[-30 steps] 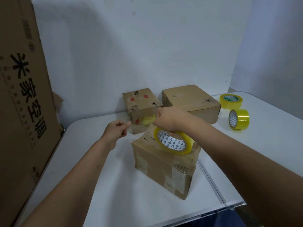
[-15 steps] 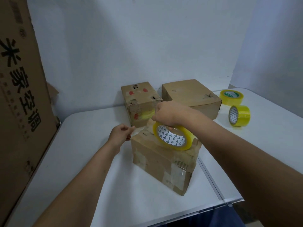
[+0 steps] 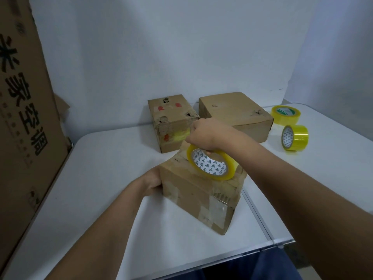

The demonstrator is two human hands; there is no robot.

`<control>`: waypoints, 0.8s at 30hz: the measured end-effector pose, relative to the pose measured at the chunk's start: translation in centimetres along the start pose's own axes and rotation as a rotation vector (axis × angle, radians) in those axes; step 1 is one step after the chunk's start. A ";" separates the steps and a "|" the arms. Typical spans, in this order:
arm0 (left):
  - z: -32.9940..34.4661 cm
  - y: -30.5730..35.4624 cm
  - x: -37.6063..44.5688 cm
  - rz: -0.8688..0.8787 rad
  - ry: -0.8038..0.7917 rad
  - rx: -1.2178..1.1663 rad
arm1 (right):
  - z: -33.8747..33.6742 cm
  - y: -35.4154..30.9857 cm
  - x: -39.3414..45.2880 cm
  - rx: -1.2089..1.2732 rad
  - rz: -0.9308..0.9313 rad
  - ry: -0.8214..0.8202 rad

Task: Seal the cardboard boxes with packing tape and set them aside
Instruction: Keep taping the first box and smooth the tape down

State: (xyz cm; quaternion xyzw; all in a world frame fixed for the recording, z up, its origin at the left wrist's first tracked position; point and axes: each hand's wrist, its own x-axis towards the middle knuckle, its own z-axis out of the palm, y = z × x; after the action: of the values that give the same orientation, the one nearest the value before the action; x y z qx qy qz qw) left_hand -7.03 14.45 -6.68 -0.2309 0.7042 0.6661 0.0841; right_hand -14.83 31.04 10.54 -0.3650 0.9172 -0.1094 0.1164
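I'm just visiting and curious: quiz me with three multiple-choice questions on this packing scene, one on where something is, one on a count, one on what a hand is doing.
1. Where is the tape roll held by the right hand?
A. on top of the nearest box
B. on the floor
C. against the wall

2. How many spare tape rolls lie on the table at the right?
A. none
B. two
C. five

3. What is the left hand doing?
A. waving in the air
B. holding scissors
C. resting against the nearest box's left side

Answers:
1 A, the tape roll stands on the nearest box.
2 B, one flat roll, one roll on edge.
3 C, the hand meets the cardboard there.
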 end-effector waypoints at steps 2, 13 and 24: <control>-0.1 0.2 -0.3 0.020 0.010 0.214 | 0.0 0.0 0.1 0.015 0.011 -0.004; 0.6 6.5 -5.5 0.124 0.073 0.295 | -0.1 0.0 0.5 -0.017 0.015 -0.026; -0.6 6.6 -7.0 -0.048 -0.223 0.297 | -0.3 -0.6 -0.6 0.054 0.058 -0.043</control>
State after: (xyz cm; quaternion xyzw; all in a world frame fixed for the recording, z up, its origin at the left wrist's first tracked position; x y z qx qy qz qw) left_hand -3.69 15.41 2.27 -0.1575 0.7753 0.5741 0.2109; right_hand -14.13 31.03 11.11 -0.3371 0.9215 -0.1226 0.1491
